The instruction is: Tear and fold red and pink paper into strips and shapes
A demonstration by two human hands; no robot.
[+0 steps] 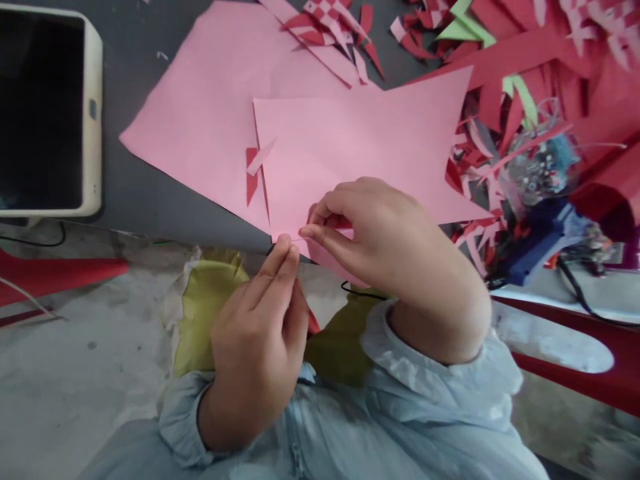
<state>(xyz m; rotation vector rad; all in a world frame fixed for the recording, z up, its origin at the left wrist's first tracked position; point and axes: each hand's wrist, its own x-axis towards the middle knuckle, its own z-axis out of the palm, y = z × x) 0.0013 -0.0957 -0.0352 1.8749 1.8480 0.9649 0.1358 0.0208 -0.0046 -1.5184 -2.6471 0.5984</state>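
A pink paper sheet [350, 143] lies on top of a larger pink sheet [210, 113] on the dark table [135, 53]. My left hand [260, 340] pinches the near corner of the top sheet with its fingers pressed together. My right hand [385, 240] is closed on the same near edge just to the right, fingertips almost touching the left ones. A small red and pink paper scrap [254, 170] sits at the top sheet's left edge.
A tablet with a dark screen [45, 110] stands at the left. Heaps of red, pink and green paper strips [500, 60] cover the back right. A blue glue gun [543, 240] with a black cord lies at the right. Grey floor shows below.
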